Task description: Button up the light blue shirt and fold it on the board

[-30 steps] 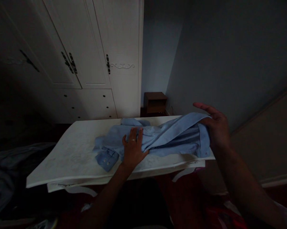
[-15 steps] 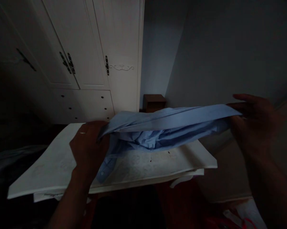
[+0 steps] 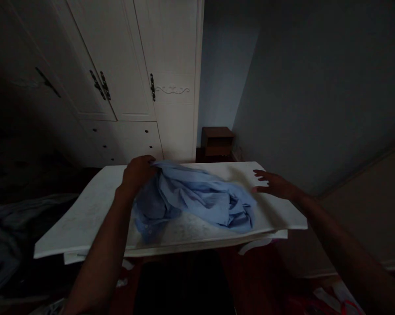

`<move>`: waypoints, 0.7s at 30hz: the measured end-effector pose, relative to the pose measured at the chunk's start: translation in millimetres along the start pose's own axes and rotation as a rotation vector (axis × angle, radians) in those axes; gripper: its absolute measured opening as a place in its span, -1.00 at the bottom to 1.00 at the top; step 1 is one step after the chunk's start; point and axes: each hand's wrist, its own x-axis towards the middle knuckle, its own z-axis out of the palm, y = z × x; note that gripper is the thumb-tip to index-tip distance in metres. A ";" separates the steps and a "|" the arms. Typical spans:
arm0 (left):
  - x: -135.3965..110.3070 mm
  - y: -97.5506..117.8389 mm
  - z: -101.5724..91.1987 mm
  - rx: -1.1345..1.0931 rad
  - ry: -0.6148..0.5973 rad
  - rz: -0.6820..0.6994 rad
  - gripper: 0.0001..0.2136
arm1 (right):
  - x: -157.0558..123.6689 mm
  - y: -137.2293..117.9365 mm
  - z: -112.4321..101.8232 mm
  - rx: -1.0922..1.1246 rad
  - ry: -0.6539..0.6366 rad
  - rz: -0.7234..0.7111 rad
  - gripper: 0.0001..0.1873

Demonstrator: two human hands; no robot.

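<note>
A crumpled light blue shirt (image 3: 204, 197) lies loosely over the middle of a white board-like table (image 3: 86, 210). My left hand (image 3: 139, 173) grips the shirt's upper left edge, raising that corner, while a darker fold hangs down toward the table's front. Just past the shirt's right end, my right hand (image 3: 271, 183) hovers over the table with its fingers spread and nothing in them. The shirt's left part is blurred by motion.
A white wardrobe (image 3: 174, 118) with dark handles stands behind the table. A small brown cabinet (image 3: 218, 131) sits on the floor by the grey wall (image 3: 309, 87). Dark clothes (image 3: 3, 249) are heaped at the left. Red and white items (image 3: 335, 299) lie at lower right.
The shirt was stretched between both hands above the table; now its right end has dropped onto the tabletop. My right hand has let go and moved left. The left hand keeps hold.
</note>
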 end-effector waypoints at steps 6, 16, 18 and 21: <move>-28.7 -57.1 29.1 0.198 -0.084 -0.004 -0.29 | -16.7 27.8 39.1 0.064 -0.136 0.246 0.00; -112.0 -85.0 71.6 -0.291 0.031 -0.347 -0.19 | -28.9 0.8 70.4 0.332 -0.254 0.260 -0.44; -109.9 -83.6 74.4 -0.328 -0.011 -0.327 -0.44 | -27.3 -6.9 67.3 0.400 -0.211 0.283 -0.46; -100.5 -82.8 67.6 -0.322 0.019 -0.274 -0.66 | -25.8 -20.0 52.2 0.553 -0.034 0.260 -0.51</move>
